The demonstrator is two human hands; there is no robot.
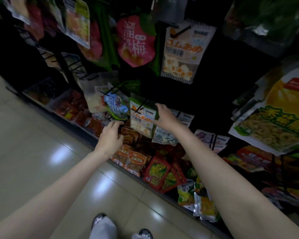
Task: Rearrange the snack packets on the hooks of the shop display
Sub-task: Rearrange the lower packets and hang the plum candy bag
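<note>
A white and orange snack packet [141,120] hangs on a black hook [140,107] low on the dark display. My right hand [164,116] holds this packet by its right edge, fingers reaching up to its top corner. Left of it hangs a blue packet [116,106] on its own hook. Just under the blue packet my left hand [110,135] pinches a small dark hook end [122,121] with curled fingers. A matching white and orange packet [183,52] and a pink packet [135,40] hang higher up.
Red and orange packets [133,159] fill the bottom shelf along the floor edge. A large yellow noodle packet [274,114] hangs at the right. More packets [78,21] hang at the upper left. Beige floor tiles [33,135] lie to the left, my shoes [100,219] below.
</note>
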